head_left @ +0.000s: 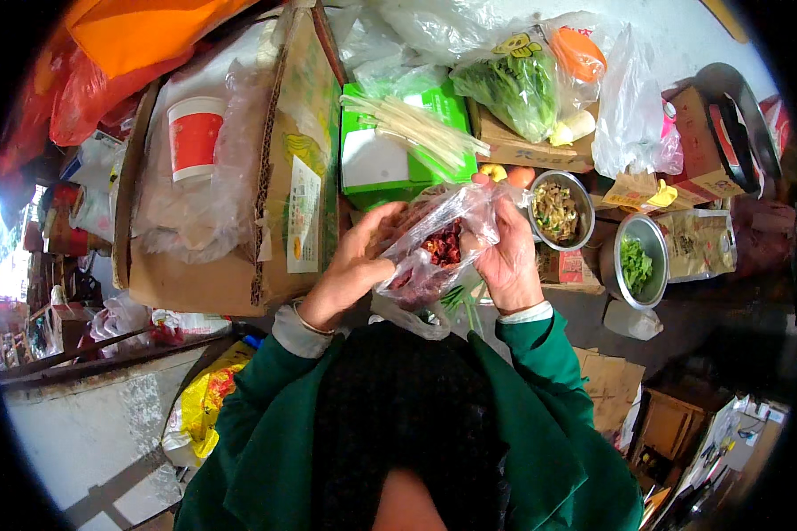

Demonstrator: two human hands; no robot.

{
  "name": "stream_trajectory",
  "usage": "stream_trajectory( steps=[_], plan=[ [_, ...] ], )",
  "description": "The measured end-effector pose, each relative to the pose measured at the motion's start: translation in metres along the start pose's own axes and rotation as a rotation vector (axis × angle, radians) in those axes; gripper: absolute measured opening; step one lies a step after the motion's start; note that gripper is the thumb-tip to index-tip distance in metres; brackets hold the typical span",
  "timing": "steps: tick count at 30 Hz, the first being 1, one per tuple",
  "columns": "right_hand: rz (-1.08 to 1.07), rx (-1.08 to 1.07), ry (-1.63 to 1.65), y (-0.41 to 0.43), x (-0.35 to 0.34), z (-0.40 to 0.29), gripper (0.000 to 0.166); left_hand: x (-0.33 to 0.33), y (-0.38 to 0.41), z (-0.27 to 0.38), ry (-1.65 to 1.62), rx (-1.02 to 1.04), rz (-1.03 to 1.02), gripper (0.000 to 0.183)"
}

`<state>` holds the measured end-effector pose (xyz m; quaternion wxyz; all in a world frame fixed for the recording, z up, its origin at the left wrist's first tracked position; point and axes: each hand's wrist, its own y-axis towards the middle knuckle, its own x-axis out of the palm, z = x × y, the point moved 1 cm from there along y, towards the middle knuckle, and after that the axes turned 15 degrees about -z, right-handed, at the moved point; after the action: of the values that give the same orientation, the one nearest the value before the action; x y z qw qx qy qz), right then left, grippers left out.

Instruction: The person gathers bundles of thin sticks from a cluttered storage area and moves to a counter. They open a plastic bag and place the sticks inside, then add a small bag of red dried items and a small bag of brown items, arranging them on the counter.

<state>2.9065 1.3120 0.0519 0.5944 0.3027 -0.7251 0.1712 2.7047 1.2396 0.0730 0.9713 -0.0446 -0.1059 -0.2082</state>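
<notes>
Both my hands hold a clear plastic bag (412, 265) in front of my chest, with dark red dried chillies (443, 245) inside. My left hand (358, 259) grips its left side, thumb towards the chillies. On the other side my right hand (508, 255) pinches the bag near its upper edge; some of its fingers are hidden by the plastic. Beyond the hands, pale dried sticks (415, 129) lie across a green and white box (372, 162). Green stalks (461, 299) show just below the bag.
To the left stands a large cardboard box (199, 285) with a red and white paper cup (196, 139). Metal bowls hold mixed chopped food (555, 211) and green leaves (636, 264) at right. Bagged leafy greens (515, 89) rest at the back beside an orange lid (578, 54).
</notes>
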Motion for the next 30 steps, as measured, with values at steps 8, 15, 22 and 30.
stream_trajectory(
  steps=[8,15,22,30],
  plan=[
    [0.157,-0.050,0.021,0.000,0.010,0.009,0.037,0.013,-0.001,0.019,-0.026,0.026,-0.020,0.072],
    [-0.018,-0.186,0.223,0.001,0.007,0.014,0.037,0.023,0.000,-0.011,-0.260,0.002,0.071,0.082],
    [0.144,-0.116,-0.280,-0.003,0.023,0.012,0.032,0.025,-0.006,-0.012,-0.490,0.034,0.034,0.075],
    [0.007,-0.036,-1.065,-0.016,0.041,0.010,0.063,0.020,-0.007,-0.003,-0.473,0.041,-0.008,0.075]
  ],
)
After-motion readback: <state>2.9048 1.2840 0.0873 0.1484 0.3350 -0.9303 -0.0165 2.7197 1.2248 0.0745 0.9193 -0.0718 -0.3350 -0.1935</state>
